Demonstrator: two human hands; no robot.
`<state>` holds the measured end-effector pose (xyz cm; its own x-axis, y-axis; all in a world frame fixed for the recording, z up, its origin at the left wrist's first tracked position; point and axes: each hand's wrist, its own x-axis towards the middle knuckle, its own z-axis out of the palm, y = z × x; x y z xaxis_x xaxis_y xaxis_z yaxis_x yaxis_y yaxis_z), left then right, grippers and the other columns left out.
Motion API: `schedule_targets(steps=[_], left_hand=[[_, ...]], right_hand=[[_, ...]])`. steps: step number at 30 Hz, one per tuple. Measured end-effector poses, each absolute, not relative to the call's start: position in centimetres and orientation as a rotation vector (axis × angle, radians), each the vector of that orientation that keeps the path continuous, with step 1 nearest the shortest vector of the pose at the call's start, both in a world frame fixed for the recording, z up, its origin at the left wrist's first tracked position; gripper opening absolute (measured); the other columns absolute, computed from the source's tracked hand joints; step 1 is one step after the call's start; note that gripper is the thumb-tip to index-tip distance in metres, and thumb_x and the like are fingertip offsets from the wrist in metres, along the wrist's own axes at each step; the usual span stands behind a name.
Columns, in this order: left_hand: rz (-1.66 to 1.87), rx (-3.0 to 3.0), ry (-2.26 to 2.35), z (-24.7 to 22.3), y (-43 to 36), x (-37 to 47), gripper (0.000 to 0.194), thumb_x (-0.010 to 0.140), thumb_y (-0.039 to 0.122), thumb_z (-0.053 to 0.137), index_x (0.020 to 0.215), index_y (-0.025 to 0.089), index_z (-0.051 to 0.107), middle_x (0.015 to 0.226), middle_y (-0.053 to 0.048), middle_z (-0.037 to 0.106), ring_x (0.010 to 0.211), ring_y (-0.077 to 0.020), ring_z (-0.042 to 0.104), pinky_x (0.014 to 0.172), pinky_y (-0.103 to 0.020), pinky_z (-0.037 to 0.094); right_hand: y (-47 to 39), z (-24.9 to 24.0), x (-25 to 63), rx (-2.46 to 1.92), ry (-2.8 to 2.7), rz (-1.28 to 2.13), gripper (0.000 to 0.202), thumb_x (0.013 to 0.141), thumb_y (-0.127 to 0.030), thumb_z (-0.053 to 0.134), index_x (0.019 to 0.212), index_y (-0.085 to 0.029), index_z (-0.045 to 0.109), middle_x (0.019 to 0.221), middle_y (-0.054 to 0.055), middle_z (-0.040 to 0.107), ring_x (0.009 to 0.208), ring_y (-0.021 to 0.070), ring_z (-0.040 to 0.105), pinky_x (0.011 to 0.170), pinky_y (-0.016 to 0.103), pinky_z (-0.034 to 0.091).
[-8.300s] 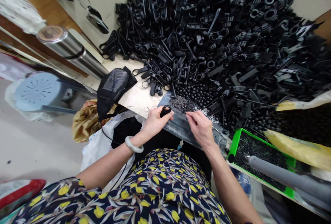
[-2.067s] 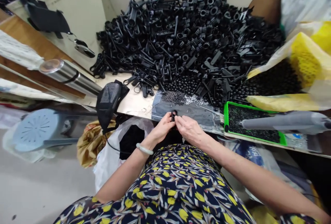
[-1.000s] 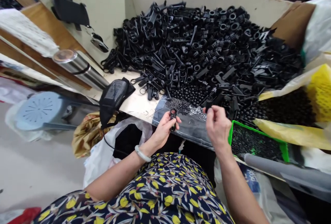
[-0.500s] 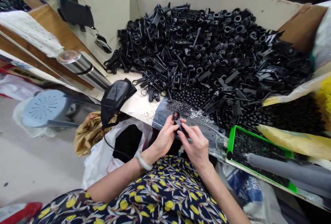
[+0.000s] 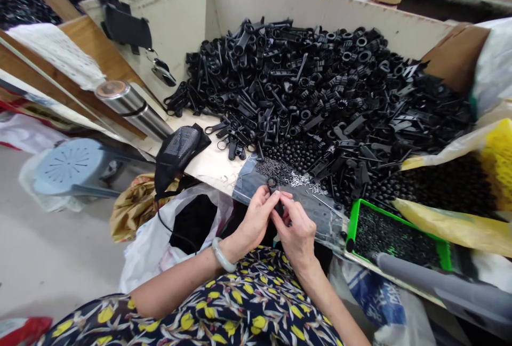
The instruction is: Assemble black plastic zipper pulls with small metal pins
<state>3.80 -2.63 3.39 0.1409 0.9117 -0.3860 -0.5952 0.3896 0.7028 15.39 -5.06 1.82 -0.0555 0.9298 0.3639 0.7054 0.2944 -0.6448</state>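
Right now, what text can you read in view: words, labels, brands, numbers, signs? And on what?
No text is clear enough to quote.
Plastic bag under the bench: blue print with what look like characters, too blurred to read.
Black pouch: any label is too small to read.
Steel flask: no lettering I can make out.
Black part held in the left hand and right hand: no legible marking.

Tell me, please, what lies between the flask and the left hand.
In the head view, from the flask to the left hand: the black pouch, pale tabletop, then the mat's corner.
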Motion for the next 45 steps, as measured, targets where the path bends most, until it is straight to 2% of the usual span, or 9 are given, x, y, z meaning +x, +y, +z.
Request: schedule_targets(steps=[7, 12, 19, 22, 25, 33, 37, 42, 45], left_hand=[[1.18, 0.494, 0.913, 3.4, -3.3, 3.1, 0.031, 0.085, 0.036, 0.081, 0.101, 0.017, 0.063, 0.092, -0.003, 0.074, 0.08, -0.0134, 0.069, 0.077, -0.024, 0.053], [1.154, 0.571, 0.859, 3.8, -4.2, 1.8, 0.028, 0.087, 0.037, 0.079, 0.098, 0.015, 0.066, 0.083, -0.004, 0.075, 0.071, -0.0143, 0.07, 0.079, -0.028, 0.055], [1.163, 0.578, 0.854, 4.6, -6.6, 1.5, 0.039, 0.081, 0.033, 0.086, 0.115, 0.018, 0.076, 0.119, -0.01, 0.076, 0.11, -0.0214, 0.069, 0.099, -0.032, 0.051], [1.179, 0.648, 0.906, 4.7, -7.4, 1.0, 0.04, 0.077, 0.029, 0.088, 0.115, 0.02, 0.078, 0.134, -0.008, 0.069, 0.12, -0.0219, 0.064, 0.105, -0.031, 0.047], [1.116, 0.709, 0.918, 4.7, -8.0, 0.4, 0.038, 0.075, 0.029, 0.089, 0.112, 0.02, 0.08, 0.142, -0.009, 0.064, 0.122, -0.0235, 0.063, 0.106, -0.031, 0.047], [1.087, 0.854, 0.927, 3.7, -9.3, 0.7, 0.036, 0.081, 0.031, 0.085, 0.113, 0.017, 0.076, 0.109, -0.008, 0.075, 0.104, -0.0215, 0.068, 0.1, -0.035, 0.051], [1.038, 0.8, 0.945, 3.5, -8.9, 1.0, 0.034, 0.079, 0.035, 0.085, 0.105, 0.016, 0.073, 0.101, -0.005, 0.072, 0.092, -0.0172, 0.065, 0.086, -0.029, 0.052], [0.804, 0.996, 0.956, 4.6, -7.6, -0.5, 0.035, 0.075, 0.029, 0.086, 0.104, 0.015, 0.071, 0.102, -0.004, 0.07, 0.097, -0.0167, 0.062, 0.087, -0.026, 0.049], [0.684, 1.172, 1.012, 5.4, -7.6, -1.4, 0.028, 0.079, 0.029, 0.082, 0.099, 0.015, 0.067, 0.093, -0.002, 0.066, 0.087, -0.0146, 0.06, 0.077, -0.024, 0.048]], right_hand=[[-7.2, 1.8, 16.9, -1.37, -1.723, 0.727, 0.047, 0.095, -0.04, 0.071, 0.139, -0.024, 0.062, 0.082, 0.0, 0.069, 0.053, 0.0127, 0.055, 0.052, 0.027, 0.052], [-8.4, 2.8, 18.3, -1.468, -1.465, 0.761, 0.033, 0.098, -0.041, 0.065, 0.125, -0.022, 0.067, 0.068, -0.006, 0.057, 0.054, 0.0119, 0.053, 0.052, 0.025, 0.048], [-8.0, 3.2, 17.3, -1.353, -1.67, 0.939, 0.038, 0.092, -0.042, 0.072, 0.126, -0.025, 0.065, 0.117, 0.007, 0.067, 0.103, 0.0211, 0.068, 0.089, 0.036, 0.058], [-8.1, 3.6, 16.5, -1.312, -1.781, 0.822, 0.021, 0.095, -0.042, 0.07, 0.105, -0.024, 0.071, 0.11, 0.007, 0.065, 0.102, 0.0214, 0.065, 0.091, 0.036, 0.054], [-8.4, 3.5, 16.1, -1.195, -1.753, 0.913, 0.024, 0.098, -0.041, 0.067, 0.083, -0.021, 0.068, 0.094, 0.004, 0.063, 0.085, 0.0175, 0.061, 0.076, 0.03, 0.05], [-9.6, 2.2, 15.9, -1.106, -1.622, 1.052, 0.039, 0.098, -0.038, 0.066, 0.065, -0.019, 0.056, 0.077, 0.0, 0.052, 0.069, 0.0131, 0.05, 0.064, 0.028, 0.038], [-9.5, 1.7, 16.3, -1.147, -1.561, 1.065, 0.045, 0.097, -0.041, 0.066, 0.062, -0.02, 0.048, 0.073, -0.002, 0.047, 0.066, 0.0125, 0.044, 0.062, 0.028, 0.035], [-9.4, 2.1, 17.9, -1.004, -1.644, 1.33, 0.047, 0.096, -0.043, 0.066, 0.062, -0.02, 0.044, 0.078, -0.001, 0.051, 0.075, 0.0136, 0.049, 0.069, 0.028, 0.039], [-9.5, 2.8, 18.8, -0.995, -1.784, 1.371, 0.045, 0.096, -0.041, 0.066, 0.063, -0.02, 0.044, 0.076, -0.003, 0.048, 0.071, 0.0121, 0.046, 0.066, 0.027, 0.035]])
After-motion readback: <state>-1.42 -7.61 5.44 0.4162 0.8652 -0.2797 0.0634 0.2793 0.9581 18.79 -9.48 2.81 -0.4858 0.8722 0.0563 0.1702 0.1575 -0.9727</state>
